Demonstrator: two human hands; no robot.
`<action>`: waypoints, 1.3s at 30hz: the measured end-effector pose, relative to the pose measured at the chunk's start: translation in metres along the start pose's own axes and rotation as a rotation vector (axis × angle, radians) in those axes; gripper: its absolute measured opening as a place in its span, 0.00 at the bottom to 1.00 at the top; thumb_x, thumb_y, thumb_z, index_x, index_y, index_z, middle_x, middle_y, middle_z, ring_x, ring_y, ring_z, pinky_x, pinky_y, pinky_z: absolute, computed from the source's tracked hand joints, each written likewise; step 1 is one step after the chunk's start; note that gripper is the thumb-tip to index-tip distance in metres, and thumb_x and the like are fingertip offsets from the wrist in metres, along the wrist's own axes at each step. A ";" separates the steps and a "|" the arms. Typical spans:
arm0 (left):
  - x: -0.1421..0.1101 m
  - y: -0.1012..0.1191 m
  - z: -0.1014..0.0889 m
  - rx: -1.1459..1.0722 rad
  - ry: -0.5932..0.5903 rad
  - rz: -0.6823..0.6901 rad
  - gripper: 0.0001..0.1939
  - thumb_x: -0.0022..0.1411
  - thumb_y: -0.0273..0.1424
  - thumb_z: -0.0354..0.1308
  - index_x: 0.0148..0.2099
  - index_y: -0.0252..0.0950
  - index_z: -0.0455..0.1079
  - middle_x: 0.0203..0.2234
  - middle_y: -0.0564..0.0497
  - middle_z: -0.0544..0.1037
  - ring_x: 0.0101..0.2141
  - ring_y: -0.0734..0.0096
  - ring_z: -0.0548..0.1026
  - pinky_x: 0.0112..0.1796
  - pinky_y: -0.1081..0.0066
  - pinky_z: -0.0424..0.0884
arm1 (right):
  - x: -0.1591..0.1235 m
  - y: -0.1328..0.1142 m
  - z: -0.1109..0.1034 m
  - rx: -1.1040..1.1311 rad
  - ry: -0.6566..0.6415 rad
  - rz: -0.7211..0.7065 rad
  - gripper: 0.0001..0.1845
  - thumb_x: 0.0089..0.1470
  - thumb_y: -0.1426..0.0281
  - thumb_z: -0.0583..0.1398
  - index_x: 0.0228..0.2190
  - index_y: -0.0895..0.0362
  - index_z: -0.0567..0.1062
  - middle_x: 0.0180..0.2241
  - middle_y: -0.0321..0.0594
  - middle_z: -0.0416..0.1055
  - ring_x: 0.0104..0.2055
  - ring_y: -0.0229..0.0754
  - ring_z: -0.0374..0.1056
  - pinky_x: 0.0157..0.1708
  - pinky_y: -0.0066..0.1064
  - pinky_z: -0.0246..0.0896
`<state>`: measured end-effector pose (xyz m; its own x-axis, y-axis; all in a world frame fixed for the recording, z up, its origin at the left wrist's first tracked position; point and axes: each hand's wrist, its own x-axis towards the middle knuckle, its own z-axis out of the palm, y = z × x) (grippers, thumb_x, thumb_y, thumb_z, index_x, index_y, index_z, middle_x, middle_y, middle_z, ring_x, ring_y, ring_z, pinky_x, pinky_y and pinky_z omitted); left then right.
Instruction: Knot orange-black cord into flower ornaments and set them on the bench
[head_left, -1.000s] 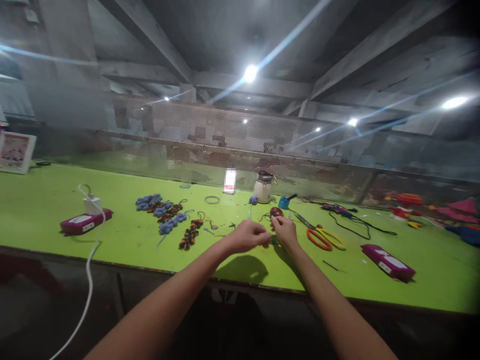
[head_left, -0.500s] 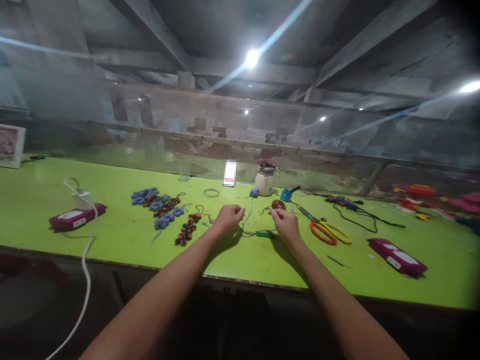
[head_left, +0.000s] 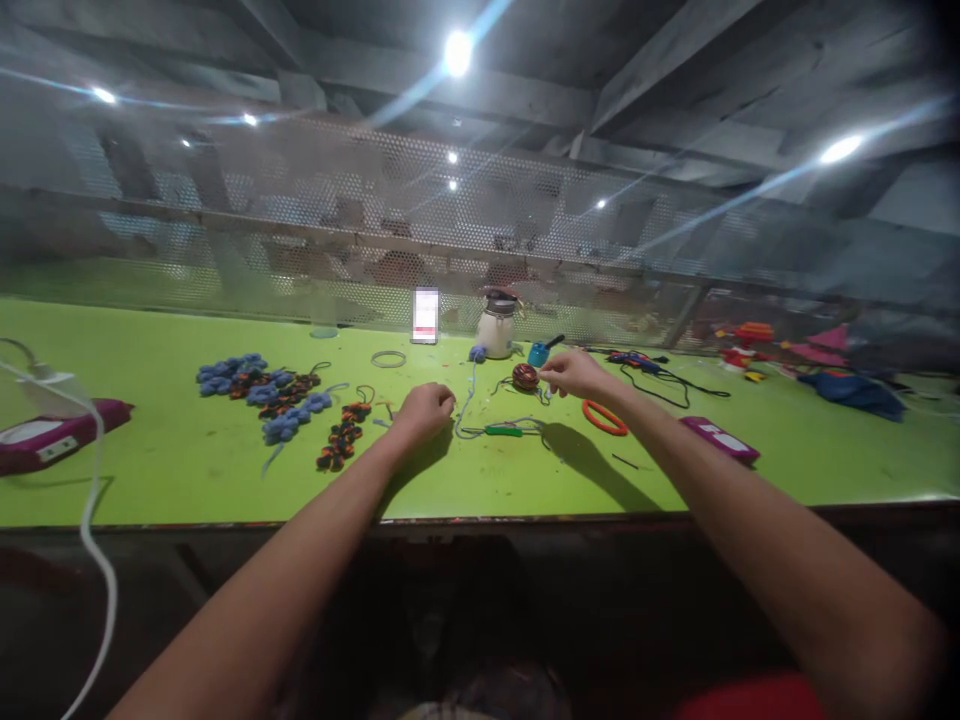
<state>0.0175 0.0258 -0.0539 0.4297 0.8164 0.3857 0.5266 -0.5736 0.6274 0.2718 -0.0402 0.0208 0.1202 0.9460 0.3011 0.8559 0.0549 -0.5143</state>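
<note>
My left hand (head_left: 425, 410) rests low over the green table, fingers curled closed; what they hold, if anything, is hidden. To its right lies a green-handled crochet hook (head_left: 504, 431), with light blue yarn (head_left: 466, 400) looping round it and running back to a small blue yarn ball (head_left: 477, 353). My right hand (head_left: 574, 373) is further back, fingertips pinched together beside a dark red-brown ball of yarn (head_left: 525, 377). What is in the pinch is too small to make out. Under my right wrist shows an orange scissor handle (head_left: 605, 418); the rest of the scissors is covered.
Blue and black-orange crocheted strips (head_left: 281, 395) lie at left. Behind stand a phone (head_left: 425, 316), a white jar (head_left: 496, 330) and a blue pot (head_left: 538, 354). Purple boxes sit left (head_left: 60, 440) and right (head_left: 721, 438); a white cable (head_left: 105, 560) hangs over the table's front edge.
My right hand has moved away from above the crochet hook to the right of the yarn ball, its wrist now over the scissors. My left hand stays closed beside the blue yarn. The view has shifted right.
</note>
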 end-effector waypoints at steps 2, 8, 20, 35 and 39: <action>0.001 -0.001 0.000 0.015 0.010 0.028 0.13 0.51 0.27 0.48 0.34 0.32 0.74 0.31 0.45 0.76 0.34 0.65 0.71 0.37 0.69 0.63 | 0.004 -0.009 -0.006 -0.061 -0.122 -0.050 0.06 0.36 0.70 0.63 0.17 0.61 0.77 0.11 0.36 0.68 0.14 0.33 0.59 0.18 0.26 0.51; 0.004 -0.005 0.002 0.044 -0.008 0.047 0.16 0.51 0.23 0.47 0.37 0.33 0.74 0.30 0.45 0.77 0.33 0.65 0.73 0.36 0.70 0.66 | 0.004 -0.031 0.031 -0.120 -0.375 -0.221 0.04 0.31 0.71 0.65 0.18 0.56 0.77 0.20 0.34 0.73 0.21 0.35 0.64 0.22 0.24 0.54; -0.006 0.008 0.002 0.082 -0.089 0.081 0.13 0.51 0.24 0.51 0.34 0.33 0.76 0.30 0.43 0.77 0.32 0.63 0.72 0.36 0.68 0.65 | -0.010 -0.022 0.073 -0.198 -0.394 -0.427 0.04 0.39 0.75 0.58 0.21 0.58 0.74 0.22 0.39 0.71 0.23 0.37 0.62 0.23 0.26 0.50; -0.009 0.014 0.010 0.068 -0.052 0.261 0.13 0.55 0.27 0.49 0.39 0.32 0.74 0.33 0.45 0.73 0.32 0.67 0.70 0.36 0.70 0.65 | -0.012 -0.023 0.049 0.545 0.173 -0.174 0.16 0.46 0.59 0.58 0.27 0.61 0.71 0.16 0.31 0.60 0.17 0.31 0.52 0.17 0.25 0.49; -0.013 0.011 0.012 0.126 -0.140 0.325 0.10 0.53 0.32 0.55 0.35 0.34 0.74 0.31 0.45 0.72 0.34 0.63 0.69 0.37 0.68 0.63 | -0.016 -0.023 0.042 0.218 0.099 -0.265 0.13 0.44 0.63 0.60 0.26 0.61 0.76 0.23 0.39 0.70 0.25 0.36 0.62 0.26 0.27 0.56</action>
<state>0.0270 0.0083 -0.0602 0.6808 0.5782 0.4498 0.4284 -0.8123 0.3958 0.2287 -0.0430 -0.0058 -0.0344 0.8548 0.5177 0.7379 0.3711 -0.5637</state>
